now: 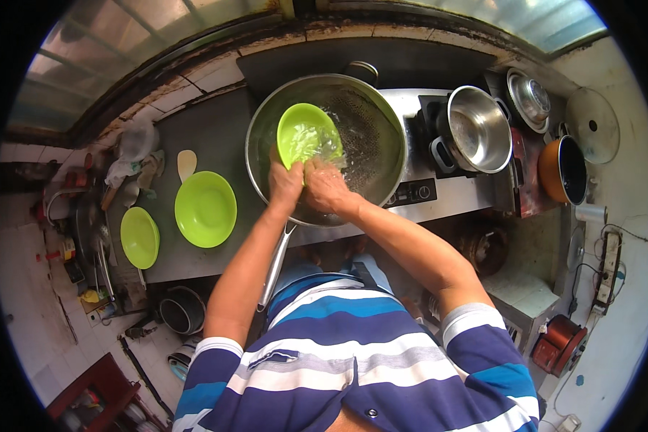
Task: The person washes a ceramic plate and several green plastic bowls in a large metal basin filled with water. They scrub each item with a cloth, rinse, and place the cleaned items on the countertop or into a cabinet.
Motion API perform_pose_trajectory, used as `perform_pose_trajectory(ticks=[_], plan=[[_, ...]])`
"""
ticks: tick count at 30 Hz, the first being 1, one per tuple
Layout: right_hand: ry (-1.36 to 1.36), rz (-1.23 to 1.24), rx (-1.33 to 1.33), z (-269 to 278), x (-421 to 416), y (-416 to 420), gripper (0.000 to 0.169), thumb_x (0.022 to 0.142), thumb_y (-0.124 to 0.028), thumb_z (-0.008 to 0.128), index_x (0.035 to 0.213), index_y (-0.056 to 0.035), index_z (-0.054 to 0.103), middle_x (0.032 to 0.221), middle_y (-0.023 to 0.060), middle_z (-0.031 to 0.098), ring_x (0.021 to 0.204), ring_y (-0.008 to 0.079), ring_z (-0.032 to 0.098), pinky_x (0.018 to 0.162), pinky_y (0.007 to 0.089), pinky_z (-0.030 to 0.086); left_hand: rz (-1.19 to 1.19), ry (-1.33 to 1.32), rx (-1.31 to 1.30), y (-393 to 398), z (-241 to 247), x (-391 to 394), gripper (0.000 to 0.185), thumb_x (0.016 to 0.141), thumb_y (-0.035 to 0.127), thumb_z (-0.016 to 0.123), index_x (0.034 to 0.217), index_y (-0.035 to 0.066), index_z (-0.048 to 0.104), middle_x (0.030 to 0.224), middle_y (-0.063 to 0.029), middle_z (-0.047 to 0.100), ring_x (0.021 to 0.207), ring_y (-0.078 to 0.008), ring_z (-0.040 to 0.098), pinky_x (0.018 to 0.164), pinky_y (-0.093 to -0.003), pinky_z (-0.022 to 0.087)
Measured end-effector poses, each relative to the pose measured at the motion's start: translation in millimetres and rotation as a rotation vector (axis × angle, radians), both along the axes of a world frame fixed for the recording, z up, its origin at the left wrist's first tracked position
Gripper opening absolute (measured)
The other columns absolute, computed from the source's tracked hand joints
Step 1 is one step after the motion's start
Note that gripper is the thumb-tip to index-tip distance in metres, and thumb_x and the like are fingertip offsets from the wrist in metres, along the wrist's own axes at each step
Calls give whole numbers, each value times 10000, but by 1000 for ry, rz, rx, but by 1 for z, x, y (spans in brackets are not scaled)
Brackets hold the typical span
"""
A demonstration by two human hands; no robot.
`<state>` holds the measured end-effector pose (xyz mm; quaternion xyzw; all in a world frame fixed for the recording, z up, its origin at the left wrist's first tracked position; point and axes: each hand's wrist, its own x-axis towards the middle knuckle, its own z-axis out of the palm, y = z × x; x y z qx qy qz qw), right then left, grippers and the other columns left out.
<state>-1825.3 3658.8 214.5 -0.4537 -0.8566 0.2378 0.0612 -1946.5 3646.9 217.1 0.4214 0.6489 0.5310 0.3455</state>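
A bright green bowl point(301, 127) is tilted over a large wok point(378, 135) that holds water. My left hand point(286, 181) grips the bowl by its near rim. Against the lower right of that rim is my right hand point(324, 183), its fingers bent in the splashing water; something clear and shiny beside them may be water or thin plastic. Whether those fingers grip anything is hard to make out. The wok sits on the stove, with its long metal handle point(277, 264) pointing toward my body.
Left on the grey counter point(164, 259) are a green bowl point(206, 209), more stacked green bowls point(139, 237) and a pale spatula point(187, 163). To the right stand a steel pot point(478, 132) on the stove, a lidded metal vessel point(528, 100) and an orange pot point(553, 170).
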Motion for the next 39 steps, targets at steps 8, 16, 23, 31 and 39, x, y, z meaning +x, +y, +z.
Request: perform_pose_trajectory(ticks=[8,16,23,31,39], plan=[[-59,132,445,-2,35,13,633,757,-94,597,1309,155,414,1342,336,435,1280,432,445,1129,495,299,-308,-391,-436,27,36,-41,336,768,92,529,1042,-69,635,933,-179,682,823,-233,654,758,-359,524],[116,-18,171,-12,17,2,700,702,-51,601,1341,132,381,1380,331,414,1299,452,418,1132,461,303,-64,-89,44,3,-5,-8,497,791,97,481,1269,-31,522,1118,-221,651,1047,-350,633,926,-398,478],[-155,50,188,-3,12,-1,449,758,-102,603,1157,94,536,1118,245,575,1096,379,558,978,459,424,-164,-71,-200,18,12,-30,489,810,140,535,1266,-34,522,1084,-211,662,1021,-317,656,882,-386,508],[-28,159,387,-13,37,11,619,848,-112,501,1410,105,358,1500,291,322,1403,403,325,1164,481,256,-287,-196,-150,9,4,-34,397,775,52,478,1130,-90,582,955,-196,673,839,-276,671,750,-363,537],[-203,198,346,8,51,51,378,822,-110,569,1198,-87,604,1322,185,495,1252,364,473,918,531,475,-285,-211,-454,21,27,-48,427,710,27,448,1082,-118,599,931,-170,654,787,-258,686,593,-395,573]])
